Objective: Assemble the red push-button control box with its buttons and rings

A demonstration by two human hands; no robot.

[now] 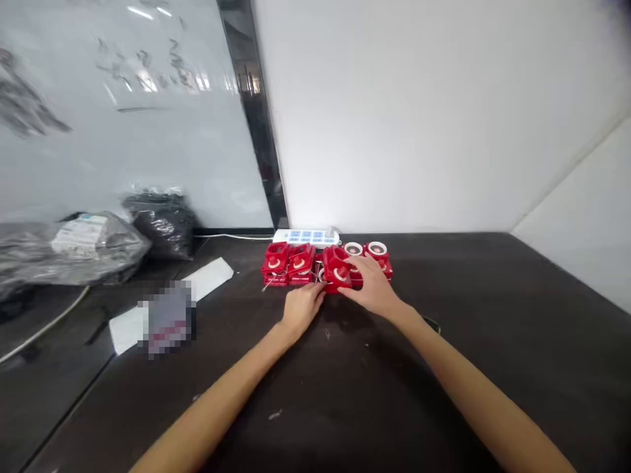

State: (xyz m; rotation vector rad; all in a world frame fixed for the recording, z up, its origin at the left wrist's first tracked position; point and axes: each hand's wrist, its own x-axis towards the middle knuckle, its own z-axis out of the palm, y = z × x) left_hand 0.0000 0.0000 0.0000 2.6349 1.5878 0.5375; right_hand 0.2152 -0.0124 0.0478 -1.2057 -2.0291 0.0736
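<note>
Both hands at red plastic housings [290, 261]
The right hand's [371, 286] fingers [362, 266] curl over one housing [336, 269]; the left hand's [302, 310] fingers [319, 295] touch its near corner, grip unclear. Housings sit at twelve o'clock on the dark counter [444, 394], before a white power strip [305, 237].

Dark tabletop [374, 401], scuffed with a few pale flecks; along its back edge, a white power strip [305, 237] with blue switches, its thin white cable [231, 236] running off to the left; just in front of the strip, a tight cluster of red plastic boxes [300, 263] with white rings, some stacked; to their left and well apart, a long white paper strip [210, 277], partly under a blurred object [170, 318]; farther left, past a seam, a dark neighbouring surface [44, 387] bearing 2 plastic bags, 1 clear [93, 246] with a white label, 1 black [165, 226].
</note>
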